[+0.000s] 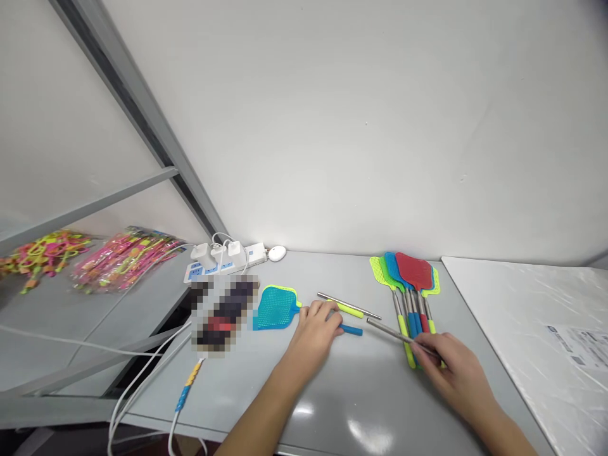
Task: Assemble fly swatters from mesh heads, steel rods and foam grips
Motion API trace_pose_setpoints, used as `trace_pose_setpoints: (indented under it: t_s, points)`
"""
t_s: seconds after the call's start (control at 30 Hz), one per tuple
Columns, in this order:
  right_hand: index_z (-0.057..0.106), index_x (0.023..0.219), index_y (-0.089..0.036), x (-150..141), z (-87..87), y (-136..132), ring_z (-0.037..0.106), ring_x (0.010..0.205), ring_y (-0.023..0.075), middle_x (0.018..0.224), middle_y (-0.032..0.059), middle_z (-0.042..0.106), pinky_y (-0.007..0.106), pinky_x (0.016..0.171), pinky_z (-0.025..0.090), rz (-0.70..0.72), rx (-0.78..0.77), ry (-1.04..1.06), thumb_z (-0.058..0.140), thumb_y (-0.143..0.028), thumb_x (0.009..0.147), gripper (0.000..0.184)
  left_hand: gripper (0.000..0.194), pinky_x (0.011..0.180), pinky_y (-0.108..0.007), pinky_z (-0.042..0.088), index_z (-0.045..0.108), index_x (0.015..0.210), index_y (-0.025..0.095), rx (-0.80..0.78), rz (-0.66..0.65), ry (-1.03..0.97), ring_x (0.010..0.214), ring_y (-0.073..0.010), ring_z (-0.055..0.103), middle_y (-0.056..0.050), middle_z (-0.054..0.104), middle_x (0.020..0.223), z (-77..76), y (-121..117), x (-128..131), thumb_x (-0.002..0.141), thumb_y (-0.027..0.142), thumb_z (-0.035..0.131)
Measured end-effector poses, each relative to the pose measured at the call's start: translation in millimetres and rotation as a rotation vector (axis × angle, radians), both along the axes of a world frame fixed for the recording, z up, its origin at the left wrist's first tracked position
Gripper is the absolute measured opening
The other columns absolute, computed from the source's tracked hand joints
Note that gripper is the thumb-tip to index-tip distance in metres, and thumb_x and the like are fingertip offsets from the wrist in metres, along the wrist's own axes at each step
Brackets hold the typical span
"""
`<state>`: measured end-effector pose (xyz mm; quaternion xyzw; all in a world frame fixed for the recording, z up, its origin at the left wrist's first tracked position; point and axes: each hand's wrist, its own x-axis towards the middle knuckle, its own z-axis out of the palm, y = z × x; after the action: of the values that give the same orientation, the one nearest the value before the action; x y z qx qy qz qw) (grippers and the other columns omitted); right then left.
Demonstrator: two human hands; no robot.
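My left hand (317,323) rests on the table with its fingers closed around a blue handle (351,330), whose end sticks out to the right. Just left of this hand lies a blue fly swatter head (275,309), overlapping a yellow one that shows at its edge. A yellow handle (350,309) and a loose metal rod (327,296) lie behind the fingers. Pinched in my right hand (449,364) is another metal rod (387,330), its free end pointing left toward the blue handle. Several fly swatters (414,271) with metal shafts lie fanned behind my right hand.
A power strip (256,253) with white chargers and a white round object (277,253) sit by the wall. Left are a blurred-out item (228,316), cables (190,380) and bagged colourful goods (126,259). A white wrapped package (532,316) occupies the right.
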<state>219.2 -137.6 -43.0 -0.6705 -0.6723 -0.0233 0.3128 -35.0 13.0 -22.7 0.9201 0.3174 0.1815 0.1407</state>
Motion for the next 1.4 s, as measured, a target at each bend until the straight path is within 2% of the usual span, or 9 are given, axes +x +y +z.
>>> trace_pose_setpoints:
  t_s: [0.1,0.2,0.33,0.43,0.63,0.83,1.07,1.27,1.4]
  points:
    - [0.063,0.093,-0.022,0.5,-6.8,-10.9,0.051,0.054,0.0149,0.063,-0.0007,0.059,0.029,0.056,0.04,0.047,0.063,-0.063,0.061,-0.03,0.088,0.009,0.012,0.082,-0.037,0.037,0.054,0.097,0.022,-0.04,0.027,-0.01,0.093,-0.0192,0.054,-0.002,0.063,0.104,-2.4,-16.0,-2.4,0.099,0.017,0.043]
    - [0.063,0.095,-0.021,2.1,-4.9,-14.5,0.051,0.055,0.0146,0.062,-0.0004,0.059,0.029,0.055,0.039,0.065,0.116,-0.067,0.063,-0.025,0.087,0.009,0.016,0.077,-0.034,0.04,0.051,0.095,0.021,-0.132,0.083,-0.056,0.079,-0.0174,0.053,-0.001,0.062,0.091,-7.0,-33.3,-9.9,0.1,0.018,0.035]
    - [0.064,0.095,-0.021,6.5,0.5,-13.9,0.05,0.053,0.0135,0.06,-0.0007,0.057,0.027,0.054,0.038,0.068,0.128,-0.009,0.063,-0.024,0.087,0.009,0.02,0.077,-0.033,0.044,0.05,0.102,0.023,-0.321,0.208,-0.215,0.084,-0.0196,0.055,-0.003,0.06,0.092,-9.4,-48.8,-18.1,0.102,0.026,0.03]
    - [0.064,0.093,-0.02,6.7,3.2,-12.4,0.047,0.051,0.012,0.058,-0.0018,0.054,0.026,0.051,0.037,0.111,0.19,0.031,0.064,-0.022,0.087,0.007,0.023,0.077,-0.034,0.043,0.051,0.1,0.023,-0.37,0.244,-0.252,0.083,-0.0201,0.055,-0.003,0.059,0.089,-6.6,-51.2,-18.2,0.102,0.031,0.03]
    - [0.061,0.095,-0.019,-3.6,2.2,-8.8,0.045,0.053,0.0115,0.061,-0.0021,0.052,0.025,0.052,0.034,0.24,0.212,0.047,0.067,-0.015,0.083,0.014,0.023,0.075,-0.031,0.04,0.053,0.087,0.022,-0.339,0.228,-0.269,0.079,-0.018,0.053,-0.001,0.057,0.082,-2.9,-48.2,-14.1,0.1,0.032,0.038]
    - [0.06,0.093,-0.021,-11.4,1.9,-7.0,0.046,0.055,0.0122,0.062,-0.0021,0.052,0.026,0.053,0.032,0.283,0.179,0.002,0.067,-0.015,0.084,0.013,0.026,0.071,-0.03,0.038,0.053,0.079,0.021,-0.287,0.256,-0.257,0.074,-0.0179,0.051,-0.001,0.057,0.076,-2.3,-49.9,-13.3,0.099,0.032,0.041]
    - [0.062,0.099,-0.02,-16.3,0.6,-8.9,0.05,0.059,0.0136,0.066,0.0002,0.057,0.028,0.057,0.035,0.271,0.216,-0.058,0.07,-0.015,0.083,0.019,0.028,0.067,-0.029,0.037,0.051,0.075,0.02,-0.259,0.234,-0.259,0.07,-0.0162,0.049,0.0,0.054,0.071,-2.1,-50.4,-19.4,0.099,0.03,0.04]
    - [0.064,0.098,-0.02,-34.0,-2.4,-12.2,0.054,0.062,0.0139,0.07,0.0014,0.061,0.028,0.06,0.038,0.239,0.219,-0.058,0.071,-0.014,0.082,0.019,0.029,0.067,-0.031,0.034,0.046,0.071,0.021,-0.21,0.238,-0.273,0.07,-0.0178,0.046,0.0,0.049,0.067,-9.2,-46.5,-23.2,0.098,0.026,0.038]
    - [0.065,0.098,-0.02,-44.4,-7.2,-20.2,0.055,0.064,0.0141,0.073,0.0021,0.062,0.028,0.061,0.039,0.2,0.2,-0.044,0.07,-0.014,0.083,0.017,0.027,0.068,-0.032,0.034,0.047,0.071,0.021,-0.206,0.203,-0.296,0.071,-0.0186,0.044,-0.001,0.05,0.068,-10.6,-44.2,-24.9,0.097,0.024,0.039]
